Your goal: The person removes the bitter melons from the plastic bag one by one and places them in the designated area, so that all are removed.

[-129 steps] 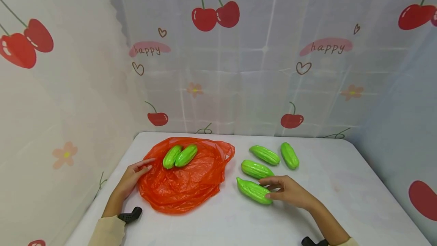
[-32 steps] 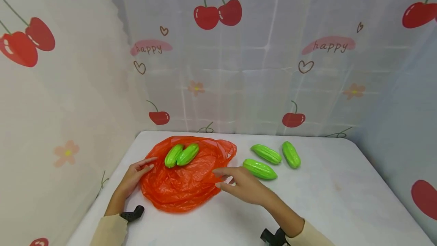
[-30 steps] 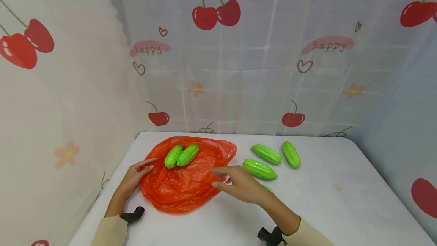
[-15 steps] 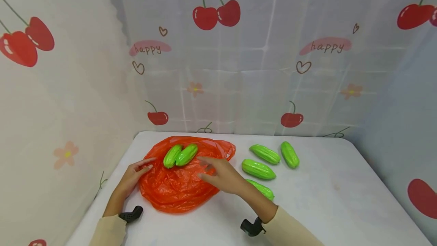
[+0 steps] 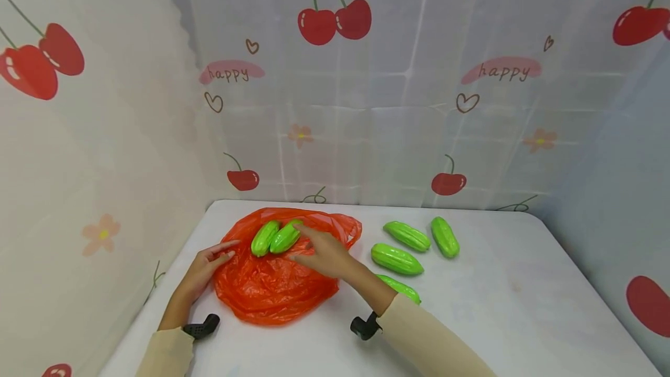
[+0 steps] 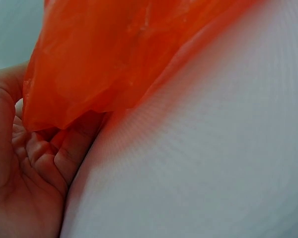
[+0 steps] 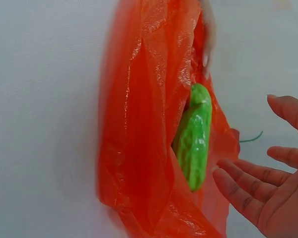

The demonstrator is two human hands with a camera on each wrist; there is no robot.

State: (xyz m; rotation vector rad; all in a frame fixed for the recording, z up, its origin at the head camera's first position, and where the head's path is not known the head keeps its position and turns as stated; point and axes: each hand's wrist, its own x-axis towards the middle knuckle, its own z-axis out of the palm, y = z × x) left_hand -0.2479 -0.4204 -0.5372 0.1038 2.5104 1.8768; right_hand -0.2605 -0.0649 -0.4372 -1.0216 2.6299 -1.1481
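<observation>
So the red bag (image 5: 272,284) is lying on the white table (image 5: 497,295), with two green gourds (image 5: 265,239) side by side on its crumpled film; four loose gourds (image 5: 396,259) sit off to the right, straight on the tabletop; the left hand (image 5: 203,269) seems to have the bag's left edge pinched between thumb and curled fingers; the right hand (image 5: 327,252) is spread wide and holding nothing, fingertips right by the closer of the pair, though can't tell if they touch it.

Biggest worry imo is the bag; the film looks thin and slack, so if that left pinch slips, the edge could flop over the gourds; tug too hard and it might tear or drag everything along; a clumsy sweep of those spread fingers could snag the film or roll a gourd off it; the right forearm (image 5: 369,287) also partly hides one loose gourd, so dipping low could knock it.
</observation>
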